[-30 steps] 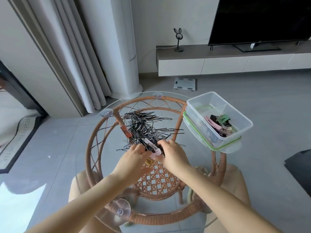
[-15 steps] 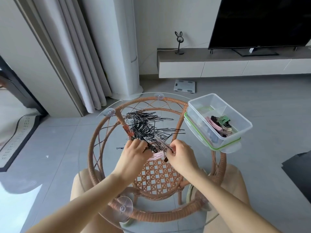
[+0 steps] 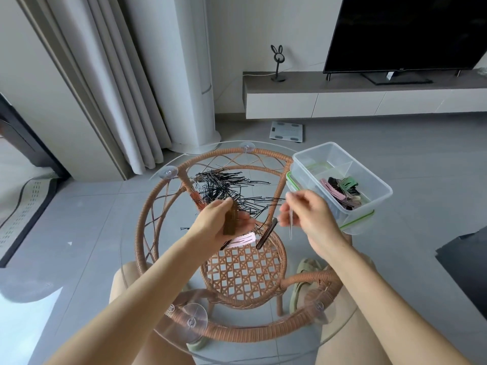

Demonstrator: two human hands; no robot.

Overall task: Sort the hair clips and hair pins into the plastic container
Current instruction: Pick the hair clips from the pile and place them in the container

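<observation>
A pile of black hair pins (image 3: 226,188) lies on the round glass table top (image 3: 147,233). My left hand (image 3: 221,222) holds a brown hair clip (image 3: 231,219) above the near edge of the pile. My right hand (image 3: 308,217) pinches a thin clip or pin (image 3: 291,227) that hangs down, blurred, left of the clear plastic container (image 3: 340,185). A pink clip (image 3: 243,239) and a dark brown clip (image 3: 266,234) lie on the glass between my hands. Several pink, green and black clips (image 3: 340,192) lie in the container's near compartment.
The container stands on its green-rimmed lid (image 3: 358,219) at the table's right edge. Below the glass is a wicker frame (image 3: 245,270). A slipper (image 3: 303,280) lies on the floor under the table. My knees are at the near rim.
Both hands have risen off the pile. My left hand now holds a brown clip, and my right hand has moved right toward the container with a thin piece.
</observation>
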